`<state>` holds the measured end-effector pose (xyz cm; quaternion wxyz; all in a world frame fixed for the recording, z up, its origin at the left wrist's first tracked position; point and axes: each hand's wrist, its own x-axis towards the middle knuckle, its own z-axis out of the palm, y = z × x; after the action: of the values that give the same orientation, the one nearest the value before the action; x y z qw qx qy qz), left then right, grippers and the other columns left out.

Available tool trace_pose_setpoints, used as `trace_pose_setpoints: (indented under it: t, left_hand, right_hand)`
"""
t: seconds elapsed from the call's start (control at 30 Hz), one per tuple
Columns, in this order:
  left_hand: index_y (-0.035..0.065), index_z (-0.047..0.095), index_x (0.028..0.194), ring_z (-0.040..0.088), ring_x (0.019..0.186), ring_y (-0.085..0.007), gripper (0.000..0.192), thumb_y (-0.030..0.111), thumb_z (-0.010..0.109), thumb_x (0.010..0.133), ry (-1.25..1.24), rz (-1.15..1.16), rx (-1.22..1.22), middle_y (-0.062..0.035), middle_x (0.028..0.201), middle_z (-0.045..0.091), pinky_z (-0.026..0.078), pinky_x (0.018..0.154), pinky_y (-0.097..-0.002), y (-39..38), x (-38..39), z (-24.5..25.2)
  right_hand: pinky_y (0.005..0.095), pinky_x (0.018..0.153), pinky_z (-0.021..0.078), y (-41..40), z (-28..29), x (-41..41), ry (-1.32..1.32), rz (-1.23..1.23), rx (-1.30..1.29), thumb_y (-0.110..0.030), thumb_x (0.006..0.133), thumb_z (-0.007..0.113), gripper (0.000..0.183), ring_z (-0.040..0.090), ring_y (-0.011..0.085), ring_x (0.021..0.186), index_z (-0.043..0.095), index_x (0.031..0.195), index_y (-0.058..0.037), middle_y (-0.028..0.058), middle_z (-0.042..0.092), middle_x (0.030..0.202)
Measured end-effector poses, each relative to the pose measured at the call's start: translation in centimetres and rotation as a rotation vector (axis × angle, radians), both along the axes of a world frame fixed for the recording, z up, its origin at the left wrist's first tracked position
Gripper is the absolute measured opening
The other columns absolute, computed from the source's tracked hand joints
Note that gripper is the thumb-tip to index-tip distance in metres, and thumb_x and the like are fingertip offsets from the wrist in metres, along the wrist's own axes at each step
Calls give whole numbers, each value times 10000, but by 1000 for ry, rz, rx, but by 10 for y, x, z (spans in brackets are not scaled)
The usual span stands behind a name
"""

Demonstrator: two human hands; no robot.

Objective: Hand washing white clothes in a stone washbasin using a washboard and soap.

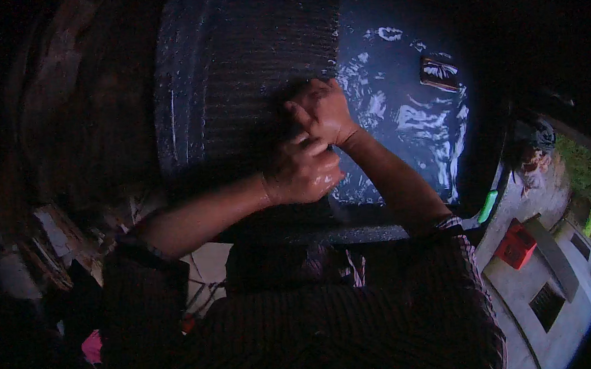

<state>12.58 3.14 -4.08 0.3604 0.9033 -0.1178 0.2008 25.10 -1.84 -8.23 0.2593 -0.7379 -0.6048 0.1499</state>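
In front of me is a wash basin with a ribbed scrubbing board (pixel 238 81) on its left and a section of rippling water (pixel 399 132) on its right. My right hand (pixel 325 112) is bent, fingers curled, over the board's edge beside the water. Just below it, nearly touching, my left hand (pixel 305 171) is curled into a fist. Both hands look wet. A dark patch lies under and left of the fingers; shadow hides whether it is cloth they grip.
A small dark rectangular thing (pixel 439 73) shows in the water section. On the basin's right rim lies a bright green object (pixel 488 206). A red box-like thing (pixel 516 243) stands on the pale ground at right. Wood-like debris (pixel 55 245) lies at left. A pink scrap (pixel 92 346) is low left.
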Motion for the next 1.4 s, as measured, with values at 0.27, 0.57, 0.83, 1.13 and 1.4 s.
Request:
trace_pose_setpoints:
  t: [0.27, 0.57, 0.83, 1.13, 1.4]
  left_hand:
    - [94, 551, 572, 493, 658, -157, 101, 172, 558, 635, 148, -566, 270, -24, 637, 497, 391, 577, -304, 4, 24, 0]
    - [91, 594, 695, 508, 775, -200, 113, 150, 504, 663, 657, -737, 545, -36, 736, 551, 407, 680, -336, -30, 49, -3]
    - [92, 561, 902, 469, 919, -209, 194, 141, 542, 715, 348, -220, 421, -71, 1007, 490, 373, 801, -337, 20, -38, 27]
    - [69, 535, 824, 430, 573, -55, 237, 304, 511, 811, 875, 895, -1085, 9, 707, 480, 312, 396, -188, 46, 11, 80]
    - [90, 537, 822, 415, 555, -22, 186, 259, 464, 843, 722, 203, -757, 19, 738, 511, 298, 427, -170, -43, 118, 138]
  right_hand:
    - [354, 736, 378, 9, 0, 7, -50, 148, -23, -244, 749, 471, 207, 531, 229, 804, 619, 778, -102, 62, 592, 844]
    - [391, 780, 374, 12, 11, 12, -94, 147, -224, -304, 786, 430, 269, 520, 264, 875, 624, 832, -124, 99, 584, 893]
    - [399, 770, 374, -61, 15, -17, 55, -195, 252, -319, 784, 502, 238, 481, 273, 908, 561, 933, -143, 76, 539, 935]
    - [485, 882, 303, -110, 24, 88, -442, -308, -159, -239, 762, 494, 319, 436, 251, 1052, 495, 1073, -166, 86, 496, 1072]
    - [501, 918, 252, -140, 0, 164, -608, -124, -701, -262, 806, 445, 272, 421, 207, 1076, 515, 1069, -238, 11, 481, 1104]
